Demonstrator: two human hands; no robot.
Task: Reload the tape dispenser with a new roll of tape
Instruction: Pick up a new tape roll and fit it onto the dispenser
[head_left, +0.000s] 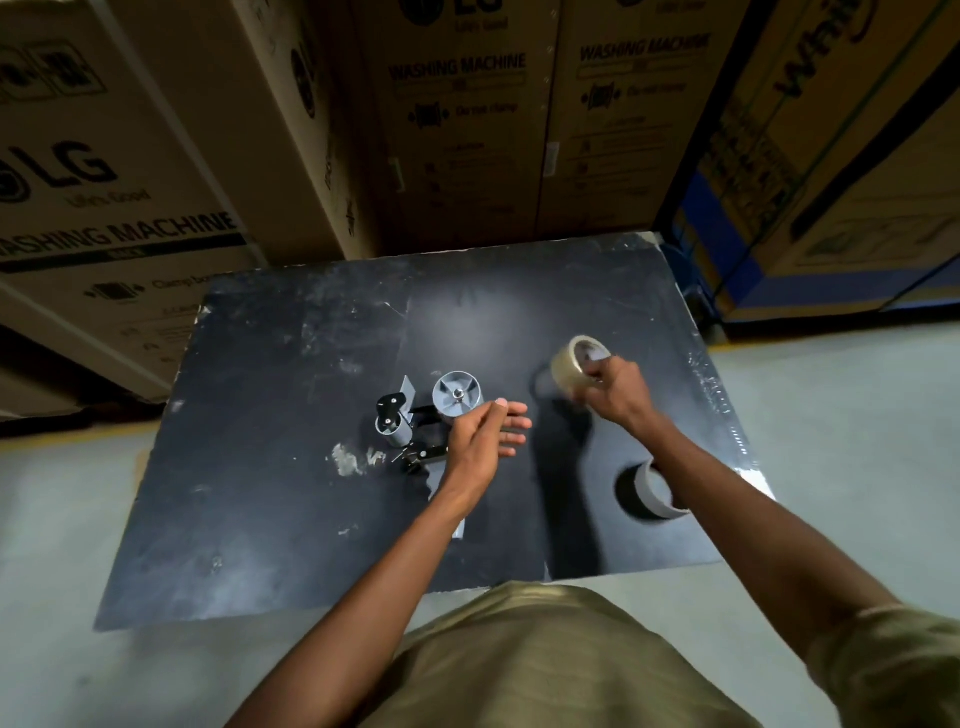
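A tape dispenser (415, 415) lies on the black tabletop (291, 493), with a grey spool hub (457, 395) facing up and a small grey roller at its left end. My left hand (483, 436) hovers just right of the hub, fingers apart, covering part of the dispenser's handle. My right hand (613, 389) holds a roll of clear tape (574, 364) above the table, right of the dispenser. An empty-looking grey cardboard core (652, 491) lies on the table under my right forearm, partly hidden.
Large cardboard washing machine boxes (467, 130) stand close behind the table and at the left and right. A pale scuff or scrap (348, 460) marks the table left of the dispenser. The grey floor (831, 441) shows beside the table edges.
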